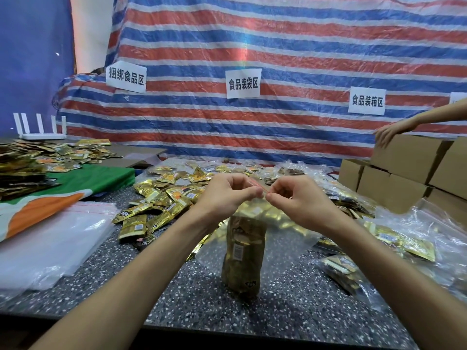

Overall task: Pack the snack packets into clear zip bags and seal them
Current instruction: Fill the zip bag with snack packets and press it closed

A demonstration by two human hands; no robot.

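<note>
Both hands are pinched shut on the mouth of the clear zip bag (285, 238). The left hand (227, 193) and right hand (295, 198) each squeeze the red zip strip (260, 185) between thumb and fingertips, and they nearly touch each other. The bag hangs at 6 o'clock from them with a stack of gold snack packets (242, 253) standing inside. Can't tell if the bottom rests on the counter (197, 299) or just clears it

What I'd worry about: the pinch looks like it sits at one spot on the strip, so the far ends could stay open and look sealed when they aren't. The stack is tall and looks heavy, so its weight could drag the zip apart, or a packet corner could ride up and get caught in the track. The plastic is slick too, so a loose pinch could drop the lot

The counter is dark speckled stone. There's a pile of loose packets (161, 203) at 10 o'clock and a stack of empty bags (58, 238) at 8 o'clock beside a green and orange cloth (75, 188). Filled bags (404, 236) sit at 3 o'clock and cardboard boxes (394, 178) at 2 o'clock, with another person's hand (391, 132) on top of one. A red, white and blue striped tarp (252, 46) covers the back at 12 o'clock with paper signs (243, 83) stuck on it, and a white router (40, 127) sits far off at 10 o'clock
</note>
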